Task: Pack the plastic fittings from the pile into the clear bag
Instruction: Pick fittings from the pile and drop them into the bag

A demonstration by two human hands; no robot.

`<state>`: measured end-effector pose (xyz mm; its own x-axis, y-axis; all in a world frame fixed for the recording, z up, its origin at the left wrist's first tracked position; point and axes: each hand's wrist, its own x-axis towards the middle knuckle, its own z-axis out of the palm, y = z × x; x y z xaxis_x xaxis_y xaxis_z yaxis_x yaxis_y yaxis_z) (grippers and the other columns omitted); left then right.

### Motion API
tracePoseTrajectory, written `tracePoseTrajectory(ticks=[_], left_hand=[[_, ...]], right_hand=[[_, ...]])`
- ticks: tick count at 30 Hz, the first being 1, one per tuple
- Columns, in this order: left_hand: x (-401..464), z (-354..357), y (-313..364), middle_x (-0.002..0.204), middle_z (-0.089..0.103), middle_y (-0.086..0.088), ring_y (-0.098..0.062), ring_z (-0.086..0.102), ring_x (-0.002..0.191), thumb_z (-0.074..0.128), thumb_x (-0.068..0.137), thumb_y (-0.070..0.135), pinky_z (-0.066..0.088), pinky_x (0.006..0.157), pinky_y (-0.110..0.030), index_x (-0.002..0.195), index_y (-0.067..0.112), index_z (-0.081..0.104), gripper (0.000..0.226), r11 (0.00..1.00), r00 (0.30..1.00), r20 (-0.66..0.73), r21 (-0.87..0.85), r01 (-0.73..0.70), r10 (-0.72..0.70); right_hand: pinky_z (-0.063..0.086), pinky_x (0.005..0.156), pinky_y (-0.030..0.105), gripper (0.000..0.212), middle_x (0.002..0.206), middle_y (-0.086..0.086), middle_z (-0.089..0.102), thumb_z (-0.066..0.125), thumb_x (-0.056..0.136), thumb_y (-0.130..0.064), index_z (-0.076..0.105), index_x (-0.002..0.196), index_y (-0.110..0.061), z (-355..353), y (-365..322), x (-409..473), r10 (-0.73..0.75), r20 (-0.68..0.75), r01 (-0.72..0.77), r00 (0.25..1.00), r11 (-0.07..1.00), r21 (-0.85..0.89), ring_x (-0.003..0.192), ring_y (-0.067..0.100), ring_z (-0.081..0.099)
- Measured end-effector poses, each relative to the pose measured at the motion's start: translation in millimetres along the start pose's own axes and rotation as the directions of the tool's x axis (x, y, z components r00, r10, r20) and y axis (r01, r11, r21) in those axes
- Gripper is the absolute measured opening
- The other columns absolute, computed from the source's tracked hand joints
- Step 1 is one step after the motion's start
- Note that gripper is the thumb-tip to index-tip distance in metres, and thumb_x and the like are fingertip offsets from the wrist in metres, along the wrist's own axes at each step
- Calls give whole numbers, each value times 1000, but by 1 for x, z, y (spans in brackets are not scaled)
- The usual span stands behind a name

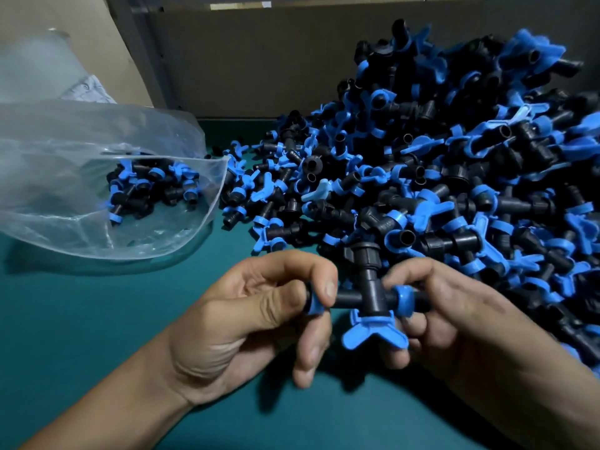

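Left hand [259,319] & right hand [454,323]: both pinching one black/blue fitting [368,298], held just above table [97,319]. Clear bag [107,177], far left, mouth open: small batch inside. Pile [454,177], right: bulk unpacked; task early, approx.

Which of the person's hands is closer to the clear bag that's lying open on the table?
Left. The left hand is just below and right of the clear bag; the right hand is farther right, beside the pile.
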<state>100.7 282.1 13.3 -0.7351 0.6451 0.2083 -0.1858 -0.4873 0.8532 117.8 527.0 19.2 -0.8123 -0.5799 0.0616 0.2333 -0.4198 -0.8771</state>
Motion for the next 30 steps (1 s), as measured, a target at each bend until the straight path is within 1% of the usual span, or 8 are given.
tracePoseTrajectory(ticks=[2,6,12,18,20,22,26,30], left_hand=[[2,-2,2,78,71,-12,-21,71,66,58,104,13,56,67,-26,109,5,65,12,991,997,77,-135,10,0],[2,-6,4,80,68,-18,-27,69,70,48,107,4,57,70,-28,113,-2,61,16,959,998,60,-283,13,4],[3,-6,-1,75,68,-8,-20,68,64,58,104,14,46,70,-30,108,9,65,10,993,1000,0,-120,0,0],[2,-15,5,97,64,-26,-38,69,88,34,112,1,49,87,-44,127,-5,48,22,952,996,87,-302,43,-18],[1,-19,8,105,59,-29,-43,66,96,37,111,2,48,88,-47,135,-6,42,26,948,994,104,-312,61,-29],[-1,-24,9,106,59,-26,-41,66,94,53,107,10,49,80,-42,141,-2,42,37,982,997,55,-179,59,-50],[-1,-25,9,98,68,-16,-30,69,82,83,87,28,54,67,-30,133,12,61,54,969,974,-226,246,32,25],[1,-16,8,91,71,-16,-27,72,78,93,74,32,57,68,-28,114,14,72,49,941,942,-313,339,-4,117]], right_hand=[[58,68,27,50,76,12,64,92,76,-40,71,105,-6,3,1,-2,-81,-132,67,988,992,-105,67,23,67],[58,68,24,46,77,14,68,93,73,-40,75,101,-9,8,0,0,-222,-269,153,937,955,-256,69,24,70],[57,68,23,27,78,16,71,80,80,-25,77,100,-7,11,-3,3,-244,-333,161,911,953,-257,69,24,70],[58,68,26,26,79,20,72,76,77,-19,78,100,-6,11,0,1,-287,-363,181,887,937,-300,68,29,72],[60,71,27,27,82,19,72,77,77,-20,79,102,-9,9,-1,-1,-307,-364,176,879,920,-351,72,30,74],[60,75,26,27,85,18,74,79,76,-20,79,102,-14,7,-1,-3,-338,-360,173,870,892,-419,78,29,76],[60,81,24,27,96,15,76,83,73,-14,79,99,-16,6,0,-5,-435,-318,224,843,820,-526,92,26,76],[58,89,22,25,107,10,75,82,74,-8,78,98,-12,5,0,-5,-506,-263,274,822,755,-596,104,22,73]])
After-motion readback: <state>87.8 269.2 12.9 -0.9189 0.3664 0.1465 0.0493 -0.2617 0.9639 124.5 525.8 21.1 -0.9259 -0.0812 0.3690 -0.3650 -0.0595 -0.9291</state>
